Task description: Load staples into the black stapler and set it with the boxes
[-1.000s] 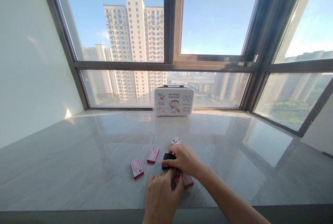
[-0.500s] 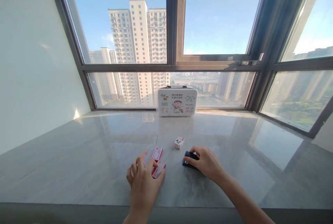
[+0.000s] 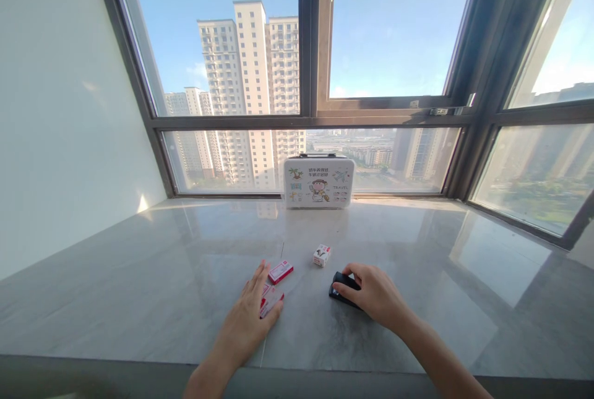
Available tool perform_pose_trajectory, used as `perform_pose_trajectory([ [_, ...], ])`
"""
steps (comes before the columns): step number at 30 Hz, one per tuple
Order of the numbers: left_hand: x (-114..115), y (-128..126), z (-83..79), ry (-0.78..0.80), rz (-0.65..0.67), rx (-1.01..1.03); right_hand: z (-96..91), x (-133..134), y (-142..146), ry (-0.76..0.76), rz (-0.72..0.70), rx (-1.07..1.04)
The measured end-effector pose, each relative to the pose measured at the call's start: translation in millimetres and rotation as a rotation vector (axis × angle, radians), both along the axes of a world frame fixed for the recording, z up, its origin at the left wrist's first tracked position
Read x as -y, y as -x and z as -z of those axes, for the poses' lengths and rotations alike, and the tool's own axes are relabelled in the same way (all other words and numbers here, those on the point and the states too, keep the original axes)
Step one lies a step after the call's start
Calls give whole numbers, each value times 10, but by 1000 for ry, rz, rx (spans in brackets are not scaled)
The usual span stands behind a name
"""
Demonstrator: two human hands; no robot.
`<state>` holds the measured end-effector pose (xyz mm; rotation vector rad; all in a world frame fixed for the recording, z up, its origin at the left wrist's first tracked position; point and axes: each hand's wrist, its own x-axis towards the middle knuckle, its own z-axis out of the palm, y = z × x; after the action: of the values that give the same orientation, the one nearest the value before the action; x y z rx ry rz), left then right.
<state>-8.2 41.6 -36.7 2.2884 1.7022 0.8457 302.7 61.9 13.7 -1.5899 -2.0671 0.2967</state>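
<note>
My left hand [image 3: 248, 318] lies flat on the grey stone sill with its fingers stretched out, their tips resting on small red-and-white boxes [image 3: 270, 299]. Another red-and-white box [image 3: 280, 271] lies just beyond the fingertips. My right hand [image 3: 374, 294] curls over a small black object [image 3: 342, 284] on the sill and grips it. A little white box [image 3: 321, 255] stands between and beyond the two hands.
A white tin case [image 3: 318, 182] with cartoon prints stands upright against the window at the back of the sill [image 3: 139, 287]. The window frame [image 3: 315, 34] runs behind it. A white wall borders the sill on the left.
My hands have parted: the left one carried a red box to the left and now rests flat on the boxes; the right one slid the black object to the right.
</note>
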Motion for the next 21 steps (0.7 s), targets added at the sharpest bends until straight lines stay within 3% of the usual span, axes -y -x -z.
perform_pose_trajectory([
  [3,-97,83,-86,34,144,-91,-52,45,-72,36,-35,4],
  [6,-117,11,-147,12,200,-120,-93,85,-176,67,-60,40],
  [12,-251,-584,-113,-200,43,-101,13,123,-360,130,-14,-43],
  [17,-567,-1074,-32,-147,-70,-44,210,163,-464,207,33,-256],
  [21,-699,-1222,49,-176,-68,29,280,240,-529,261,51,-363],
])
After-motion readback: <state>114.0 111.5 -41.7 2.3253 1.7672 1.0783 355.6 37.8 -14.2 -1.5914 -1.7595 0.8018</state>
